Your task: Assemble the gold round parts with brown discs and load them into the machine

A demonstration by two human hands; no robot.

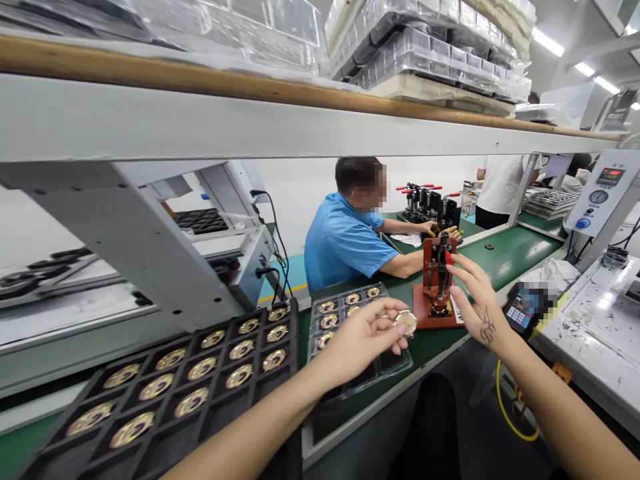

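Now we hold a round gold watch case [406, 322] pinched between the thumb and fingertips of our left hand [365, 337], its flat face turned up toward us. Our right hand [475, 300] grips nothing: its fingers are spread and loosely curled, the fingertips touching the black lever of the small red press [436, 283] that stands upright on the green bench [510, 257].

From the case, the press lies toward one o'clock, just beside it; the base of the press sits almost against our left fingertips. The press's long axis runs vertically, straight up from its square red base, while the case lies flat and round with no long axis to speak of. Our left hand is the nearer one to the base, our right the nearer to the lever.

At nine o'clock of our left hand sits a clear tray [350, 307] of further cases, and farther toward eight o'clock a black tray [170, 383] filled with gold discs. Across the bench at twelve o'clock a person in a blue shirt [345, 243] works at another press.
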